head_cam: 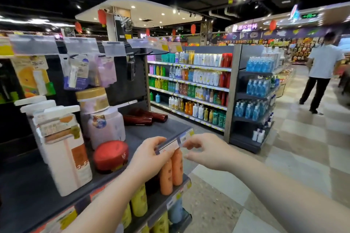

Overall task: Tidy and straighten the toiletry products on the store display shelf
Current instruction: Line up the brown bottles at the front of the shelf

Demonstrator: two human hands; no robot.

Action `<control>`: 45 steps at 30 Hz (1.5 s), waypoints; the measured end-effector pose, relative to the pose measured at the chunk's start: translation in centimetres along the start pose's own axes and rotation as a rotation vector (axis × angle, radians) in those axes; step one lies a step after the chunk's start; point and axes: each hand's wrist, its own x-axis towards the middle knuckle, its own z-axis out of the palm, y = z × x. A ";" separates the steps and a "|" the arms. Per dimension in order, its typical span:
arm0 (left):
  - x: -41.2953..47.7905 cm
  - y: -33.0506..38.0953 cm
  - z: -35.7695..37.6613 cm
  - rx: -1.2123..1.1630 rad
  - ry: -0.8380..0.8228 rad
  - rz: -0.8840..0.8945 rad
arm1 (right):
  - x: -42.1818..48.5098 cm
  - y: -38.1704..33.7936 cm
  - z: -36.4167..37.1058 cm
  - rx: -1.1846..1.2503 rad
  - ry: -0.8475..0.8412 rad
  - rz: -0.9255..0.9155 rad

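Dark display shelf point(151, 130) with toiletry products. Tall white bottles point(64, 153) stand along its left side. Two pale tubs point(106, 126) stand just beside them, toward the back edge. A round red jar point(111, 155) sits in front of the tubs, near the front edge. Dark red tubes point(145, 117) lie on their sides near the back right corner. Orange bottles point(171, 170) stand upright on the shelf below, under the front edge. My left hand point(149, 157) grasps the price label point(170, 145) on the front edge near the right corner, thumb on top and fingers curled beneath. My right hand point(206, 153) is released: its forefinger tip touches the label's right end, with the thumb apart below.
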 end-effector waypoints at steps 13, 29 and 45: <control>14.5 -4.4 5.0 0.027 0.033 -0.110 | 16.4 9.6 -1.3 -0.045 -0.102 -0.028; 20.3 -7.5 5.4 0.104 0.414 -0.487 | 39.7 13.5 4.4 -0.048 -0.292 -0.255; 23.3 -9.1 5.2 0.290 0.503 -0.703 | 46.9 13.0 11.4 0.123 -0.445 -0.161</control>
